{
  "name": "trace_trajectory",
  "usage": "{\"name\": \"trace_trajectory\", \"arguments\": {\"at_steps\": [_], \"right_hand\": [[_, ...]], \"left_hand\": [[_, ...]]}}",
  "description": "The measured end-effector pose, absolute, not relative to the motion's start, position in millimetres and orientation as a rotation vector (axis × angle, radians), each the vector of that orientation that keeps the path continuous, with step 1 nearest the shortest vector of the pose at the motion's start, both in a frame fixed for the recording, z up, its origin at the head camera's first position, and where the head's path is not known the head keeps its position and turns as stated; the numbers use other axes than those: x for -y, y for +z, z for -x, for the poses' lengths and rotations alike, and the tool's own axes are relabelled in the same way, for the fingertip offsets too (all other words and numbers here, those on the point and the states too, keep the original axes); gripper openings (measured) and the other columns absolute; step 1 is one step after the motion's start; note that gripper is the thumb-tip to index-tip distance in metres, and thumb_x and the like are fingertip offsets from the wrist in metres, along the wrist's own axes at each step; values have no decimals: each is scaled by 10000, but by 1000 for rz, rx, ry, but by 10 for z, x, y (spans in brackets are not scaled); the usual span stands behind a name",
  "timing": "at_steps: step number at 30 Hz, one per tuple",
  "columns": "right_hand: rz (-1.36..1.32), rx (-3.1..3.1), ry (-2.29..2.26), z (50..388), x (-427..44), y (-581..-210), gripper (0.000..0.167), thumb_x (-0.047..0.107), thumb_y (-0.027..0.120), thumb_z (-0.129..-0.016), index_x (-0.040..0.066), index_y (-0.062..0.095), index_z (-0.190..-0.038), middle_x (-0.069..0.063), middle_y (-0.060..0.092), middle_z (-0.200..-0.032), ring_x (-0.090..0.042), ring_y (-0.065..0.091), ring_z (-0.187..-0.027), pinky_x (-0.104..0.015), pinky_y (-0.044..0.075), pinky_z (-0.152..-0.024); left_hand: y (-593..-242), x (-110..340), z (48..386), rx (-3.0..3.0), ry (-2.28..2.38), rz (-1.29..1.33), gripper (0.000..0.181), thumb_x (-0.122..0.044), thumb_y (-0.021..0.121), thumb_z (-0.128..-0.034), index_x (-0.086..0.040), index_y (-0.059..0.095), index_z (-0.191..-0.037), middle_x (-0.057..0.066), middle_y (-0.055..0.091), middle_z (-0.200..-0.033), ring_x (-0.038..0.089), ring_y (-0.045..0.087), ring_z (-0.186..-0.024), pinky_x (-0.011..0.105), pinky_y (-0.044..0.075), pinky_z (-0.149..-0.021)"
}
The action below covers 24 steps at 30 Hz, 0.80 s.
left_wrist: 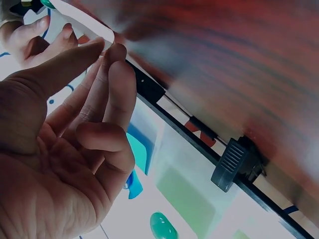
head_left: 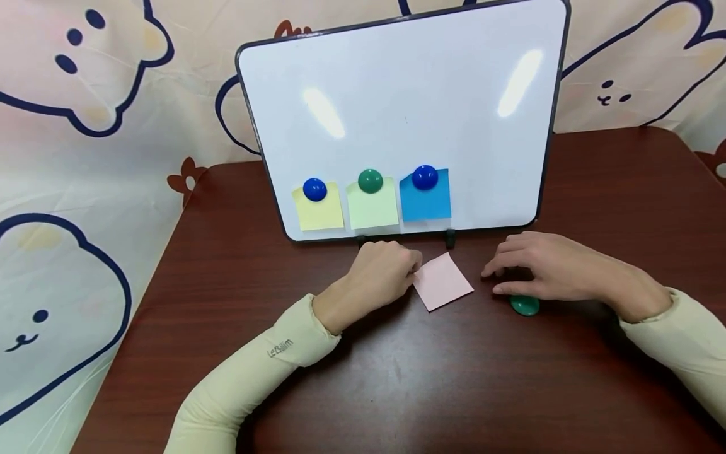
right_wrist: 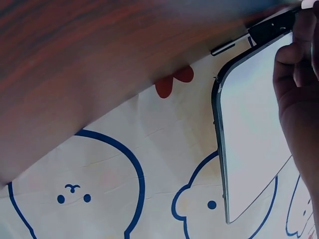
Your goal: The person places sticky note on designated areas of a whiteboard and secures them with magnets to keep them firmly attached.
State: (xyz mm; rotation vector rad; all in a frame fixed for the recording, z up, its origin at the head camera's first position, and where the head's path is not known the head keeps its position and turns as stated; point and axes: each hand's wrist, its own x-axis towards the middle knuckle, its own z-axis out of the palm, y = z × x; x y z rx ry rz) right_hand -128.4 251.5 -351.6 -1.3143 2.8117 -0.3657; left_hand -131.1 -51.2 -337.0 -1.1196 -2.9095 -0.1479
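Note:
In the head view, a pink sticky note (head_left: 443, 282) is at the table's middle, one corner pinched between the thumb and fingertips of my left hand (head_left: 382, 272). The left wrist view shows the same pinch on the note's pale edge (left_wrist: 88, 21). My right hand (head_left: 547, 268) is to the right of the note, thumb and fingers spread apart and loosely bent. Partly beneath its thumb side is a round green magnet (head_left: 525, 306) on the table. Whether the thumb touches the magnet, I cannot tell. Only part of the right hand (right_wrist: 301, 94) shows in the right wrist view.
A black-framed whiteboard (head_left: 431, 94) stands tilted behind the hands. Along its lower part are a yellow note (head_left: 321, 214), a pale green note (head_left: 373, 209) and a blue note (head_left: 425, 203), each under a round magnet. A patterned cloth (head_left: 187, 75) hangs behind the dark wooden table (head_left: 397, 391).

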Motion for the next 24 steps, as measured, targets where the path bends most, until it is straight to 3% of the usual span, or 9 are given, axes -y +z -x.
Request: {"name": "trace_trajectory", "arguments": {"at_steps": [9, 24], "right_hand": [[1312, -2813, -334, 1298, -2546, -3510, 275, 385, 784, -844, 345, 720, -1108, 215, 653, -1049, 3, 574, -951, -332, 560, -803], [1357, -2838, -320, 1295, -2529, -3531, 246, 369, 795, -831, 346, 731, -1068, 198, 624, -1018, 8, 555, -942, -309, 551, -775]], "left_hand": [[-3377, 519, 1318, 2842, -141, 1120, 188, -73, 633, -912, -189, 720, -792, -47, 693, -707, 115, 583, -560, 267, 424, -446], [-3335, 565, 1367, 2802, -369, 1062, 154, -19, 633, -862, -157, 700, -878, -15, 670, -866, 153, 649, -785, 316, 537, -607]]}}
